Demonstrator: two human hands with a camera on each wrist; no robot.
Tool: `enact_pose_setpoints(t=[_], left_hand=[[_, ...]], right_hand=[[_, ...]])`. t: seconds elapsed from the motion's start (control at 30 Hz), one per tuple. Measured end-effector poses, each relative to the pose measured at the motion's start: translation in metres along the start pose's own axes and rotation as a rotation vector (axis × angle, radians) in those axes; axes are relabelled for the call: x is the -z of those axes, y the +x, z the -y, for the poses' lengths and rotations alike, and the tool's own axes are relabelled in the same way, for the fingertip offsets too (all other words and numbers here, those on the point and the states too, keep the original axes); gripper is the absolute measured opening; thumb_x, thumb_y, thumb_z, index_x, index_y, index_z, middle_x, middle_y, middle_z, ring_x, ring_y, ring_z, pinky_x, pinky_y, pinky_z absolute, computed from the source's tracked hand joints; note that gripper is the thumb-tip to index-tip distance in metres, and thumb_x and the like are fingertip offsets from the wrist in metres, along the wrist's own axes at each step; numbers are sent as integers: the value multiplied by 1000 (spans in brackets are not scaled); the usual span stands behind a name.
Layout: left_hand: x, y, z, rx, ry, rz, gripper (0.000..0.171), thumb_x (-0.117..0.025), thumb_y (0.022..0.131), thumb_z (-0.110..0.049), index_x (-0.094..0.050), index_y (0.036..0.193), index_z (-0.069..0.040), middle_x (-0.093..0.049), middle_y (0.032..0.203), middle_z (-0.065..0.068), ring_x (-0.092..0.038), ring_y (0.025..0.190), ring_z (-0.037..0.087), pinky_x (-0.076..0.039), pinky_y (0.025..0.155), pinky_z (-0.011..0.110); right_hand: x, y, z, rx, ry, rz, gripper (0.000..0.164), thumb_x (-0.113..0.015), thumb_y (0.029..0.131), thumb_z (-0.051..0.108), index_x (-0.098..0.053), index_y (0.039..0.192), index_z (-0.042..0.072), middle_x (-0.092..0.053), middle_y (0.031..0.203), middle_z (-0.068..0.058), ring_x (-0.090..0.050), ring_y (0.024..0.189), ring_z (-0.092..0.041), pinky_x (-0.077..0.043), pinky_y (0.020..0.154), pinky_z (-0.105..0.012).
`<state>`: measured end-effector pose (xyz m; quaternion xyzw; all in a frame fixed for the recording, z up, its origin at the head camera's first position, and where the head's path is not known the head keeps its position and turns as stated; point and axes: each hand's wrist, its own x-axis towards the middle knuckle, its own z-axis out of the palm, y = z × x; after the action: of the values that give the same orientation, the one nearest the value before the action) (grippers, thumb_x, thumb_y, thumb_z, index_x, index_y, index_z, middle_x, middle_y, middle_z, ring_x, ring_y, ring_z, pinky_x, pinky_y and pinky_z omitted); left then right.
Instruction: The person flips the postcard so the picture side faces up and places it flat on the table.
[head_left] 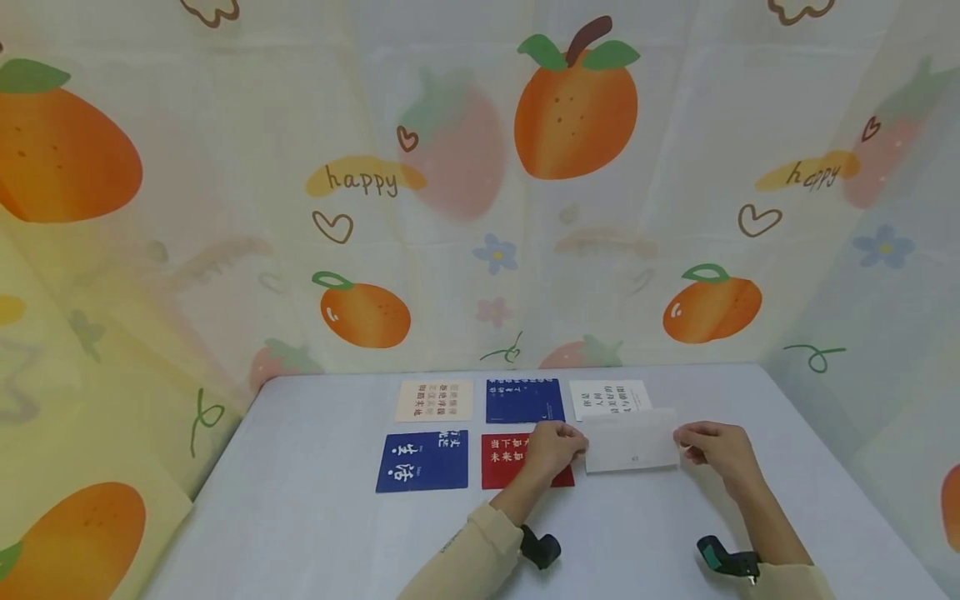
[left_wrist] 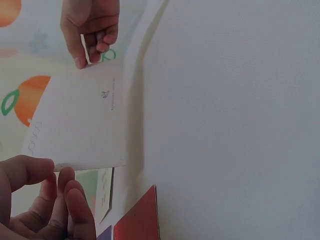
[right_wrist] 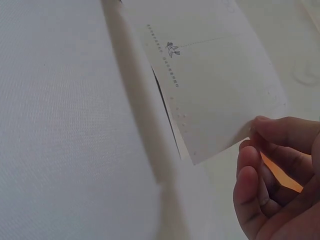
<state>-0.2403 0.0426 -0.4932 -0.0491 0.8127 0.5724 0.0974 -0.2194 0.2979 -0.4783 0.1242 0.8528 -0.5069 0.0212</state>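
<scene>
A white postcard (head_left: 632, 443) is held up off the table between both hands, its pale face with a small printed bird showing in the wrist views. My left hand (head_left: 553, 454) pinches its left edge between thumb and fingers, above the red card (head_left: 504, 461). At the opposite edge, my right hand (head_left: 722, 452) pinches it the same way. In the left wrist view the postcard (left_wrist: 85, 117) spans from one hand to the other. The right wrist view shows the postcard (right_wrist: 215, 80) with a thumb on its edge. Its other face is hidden.
Beyond the postcard lies a white card with dark writing (head_left: 609, 398), partly covered by it. A blue card (head_left: 525, 402) and a cream card (head_left: 435, 402) lie left of that. Nearer is another blue card (head_left: 422, 461). A fruit-patterned cloth (head_left: 450, 250) hangs behind the white table (head_left: 300, 517).
</scene>
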Motion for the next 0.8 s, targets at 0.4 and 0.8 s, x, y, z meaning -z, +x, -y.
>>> enact_pose_setpoints(t=[0.4, 0.8], left_hand=[[2, -1, 1, 5, -66, 21, 10, -71, 86, -19, -71, 85, -9, -70, 78, 0, -59, 69, 10, -52, 65, 22], [3, 0, 2, -10, -140, 24, 16, -68, 89, -22, -74, 92, -7, -73, 81, 2, -62, 69, 9, -55, 69, 23]], right_hand=[[0, -3, 1, 10, 34, -9, 41, -62, 95, 22, -61, 115, -14, -71, 85, -1, -66, 73, -14, -55, 66, -18], [1, -3, 2, 33, 78, -18, 42, -61, 96, 21, -60, 118, -15, -71, 84, 4, -68, 73, -9, -55, 69, -17]])
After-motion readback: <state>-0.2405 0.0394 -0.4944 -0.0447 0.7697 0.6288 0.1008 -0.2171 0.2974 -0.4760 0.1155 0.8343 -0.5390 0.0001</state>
